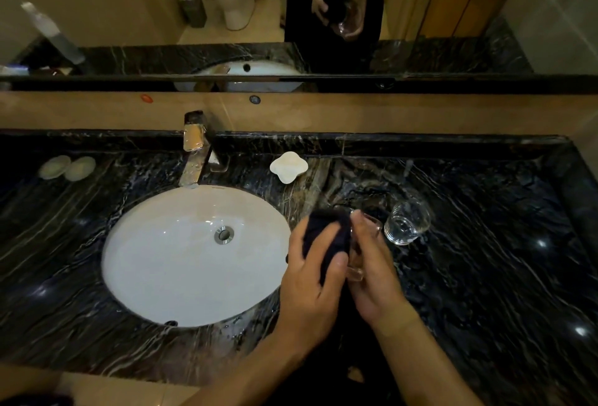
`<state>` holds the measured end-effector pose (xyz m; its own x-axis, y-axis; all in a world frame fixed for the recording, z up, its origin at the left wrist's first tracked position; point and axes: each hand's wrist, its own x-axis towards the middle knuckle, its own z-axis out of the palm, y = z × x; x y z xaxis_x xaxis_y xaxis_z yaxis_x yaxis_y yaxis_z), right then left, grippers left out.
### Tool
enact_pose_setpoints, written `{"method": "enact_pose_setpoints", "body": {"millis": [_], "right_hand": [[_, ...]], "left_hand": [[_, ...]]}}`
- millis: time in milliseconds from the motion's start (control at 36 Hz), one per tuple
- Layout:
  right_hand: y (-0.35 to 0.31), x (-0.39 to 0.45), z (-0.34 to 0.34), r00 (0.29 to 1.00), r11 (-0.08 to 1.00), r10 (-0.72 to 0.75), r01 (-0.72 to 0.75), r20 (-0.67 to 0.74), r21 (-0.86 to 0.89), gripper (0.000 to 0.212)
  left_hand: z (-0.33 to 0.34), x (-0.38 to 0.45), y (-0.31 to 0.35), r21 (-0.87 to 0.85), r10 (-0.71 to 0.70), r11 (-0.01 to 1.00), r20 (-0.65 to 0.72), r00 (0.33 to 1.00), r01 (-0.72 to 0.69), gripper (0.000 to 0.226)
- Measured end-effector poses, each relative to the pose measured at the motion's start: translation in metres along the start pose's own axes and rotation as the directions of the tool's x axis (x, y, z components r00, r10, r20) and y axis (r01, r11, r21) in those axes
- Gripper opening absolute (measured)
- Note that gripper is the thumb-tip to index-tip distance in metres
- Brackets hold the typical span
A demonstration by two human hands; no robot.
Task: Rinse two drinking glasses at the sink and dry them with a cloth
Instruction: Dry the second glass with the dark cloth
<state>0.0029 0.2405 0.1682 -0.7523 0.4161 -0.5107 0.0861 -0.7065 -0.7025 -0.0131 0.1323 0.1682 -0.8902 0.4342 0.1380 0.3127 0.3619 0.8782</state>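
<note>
The person stands at the dark marble table (pixel 485 276), both hands raised just right of the white oval sink (pixel 168 260). The left hand (pixel 310 279) grips a dark cloth (pixel 326 237), fingers curled round it and thumb pressed over the fabric. The right hand (pixel 372 279) holds a clear drinking glass (pixel 359 263) tilted on its side, fingers wrapped about it, and the cloth is pushed against (perhaps into, I cannot tell) its open end. The two hands touch around it.

A second drinking glass (pixel 407 223) rests on the table farther right of the sink, just beyond the right hand's fingertips and apart from them.

Behind the sink a chrome faucet (pixel 194 146) leans over the basin. A white four-lobed soap dish (pixel 289 166) sits behind the sink to its right, and two pale round pads (pixel 66 167) lie behind it to its left. The mirror (pixel 97 1) above repeats the hands.
</note>
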Motion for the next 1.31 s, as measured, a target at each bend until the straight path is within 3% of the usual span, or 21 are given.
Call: {"method": "enact_pose_setpoints", "body": {"millis": [56, 139, 250, 417, 500, 583, 667, 750, 833, 917, 972, 1056, 1111, 1167, 1222, 1306], "right_hand": [[-0.003, 0.001, -0.002, 0.998, 0.998, 0.064, -0.064, 0.006, 0.019, 0.103], [-0.004, 0.003, -0.003, 0.993, 0.993, 0.117, -0.117, -0.018, 0.024, 0.094], [-0.003, 0.000, -0.005, 0.994, 0.994, 0.094, -0.091, 0.050, -0.056, 0.070], [-0.001, -0.008, 0.000, 0.988, 0.971, 0.122, -0.099, 0.095, -0.218, 0.070], [0.002, -0.006, 0.003, 1.000, 0.956, 0.021, -0.019, 0.003, -0.291, 0.057], [0.000, -0.008, 0.007, 1.000, 0.955, 0.010, -0.008, 0.007, -0.297, 0.047], [0.002, -0.008, 0.009, 0.999, 0.967, -0.008, 0.020, 0.048, -0.255, 0.070], [0.004, -0.005, 0.007, 1.000, 0.998, -0.016, 0.017, 0.023, -0.062, 0.090], [-0.005, -0.003, 0.007, 0.996, 0.997, 0.074, -0.075, -0.039, -0.007, 0.075], [-0.009, 0.001, 0.002, 0.990, 0.992, 0.127, -0.128, -0.054, -0.001, 0.074], [-0.011, -0.001, 0.002, 0.995, 0.993, 0.096, -0.098, -0.031, -0.067, 0.069], [-0.011, -0.005, 0.002, 0.997, 0.977, 0.074, -0.067, 0.029, -0.202, 0.064], [-0.007, -0.010, 0.004, 0.992, 0.965, 0.094, -0.070, 0.083, -0.254, 0.064], [-0.002, -0.013, 0.008, 0.997, 0.956, 0.068, -0.054, 0.041, -0.287, 0.060], [0.003, -0.012, 0.012, 0.999, 0.939, -0.009, -0.005, -0.037, -0.343, 0.053], [0.003, -0.011, 0.016, 0.996, 0.917, -0.062, 0.032, -0.062, -0.397, 0.043]], "left_hand": [[0.002, -0.008, -0.005, -0.017, 0.020, 1.000, 0.003, 1.000, -0.020, 0.036], [0.005, -0.019, -0.010, -0.032, 0.010, 0.999, 0.004, 1.000, -0.010, 0.037], [0.007, -0.011, -0.009, -0.198, -0.225, 0.957, -0.047, 0.973, 0.212, 0.033], [-0.003, 0.022, -0.007, -0.484, -0.460, 0.775, 0.007, 0.888, 0.406, 0.041], [-0.006, 0.030, -0.001, -0.419, -0.408, 0.833, -0.021, 0.913, 0.362, 0.031], [-0.005, 0.028, 0.003, -0.249, -0.295, 0.928, -0.028, 0.955, 0.279, 0.029], [-0.003, 0.019, 0.005, -0.158, -0.190, 0.971, -0.053, 0.980, 0.179, 0.028], [-0.001, 0.005, 0.003, -0.161, -0.105, 0.982, -0.056, 0.993, 0.095, 0.037], [0.001, -0.010, -0.001, -0.178, -0.122, 0.977, -0.022, 0.992, 0.116, 0.042], [0.002, -0.019, -0.003, -0.222, -0.194, 0.957, -0.018, 0.981, 0.185, 0.040], [0.004, -0.017, -0.006, -0.312, -0.289, 0.912, -0.024, 0.957, 0.268, 0.042], [0.005, -0.002, -0.008, -0.543, -0.514, 0.715, 0.020, 0.858, 0.441, 0.040], [0.001, 0.013, -0.004, -0.618, -0.580, 0.613, 0.069, 0.812, 0.491, 0.029], [-0.004, 0.025, -0.002, -0.627, -0.611, 0.572, 0.105, 0.785, 0.529, 0.030], [-0.006, 0.031, -0.002, -0.585, -0.600, 0.606, 0.107, 0.793, 0.538, 0.032], [-0.004, 0.030, -0.005, -0.454, -0.507, 0.762, 0.026, 0.862, 0.462, 0.037]]}}
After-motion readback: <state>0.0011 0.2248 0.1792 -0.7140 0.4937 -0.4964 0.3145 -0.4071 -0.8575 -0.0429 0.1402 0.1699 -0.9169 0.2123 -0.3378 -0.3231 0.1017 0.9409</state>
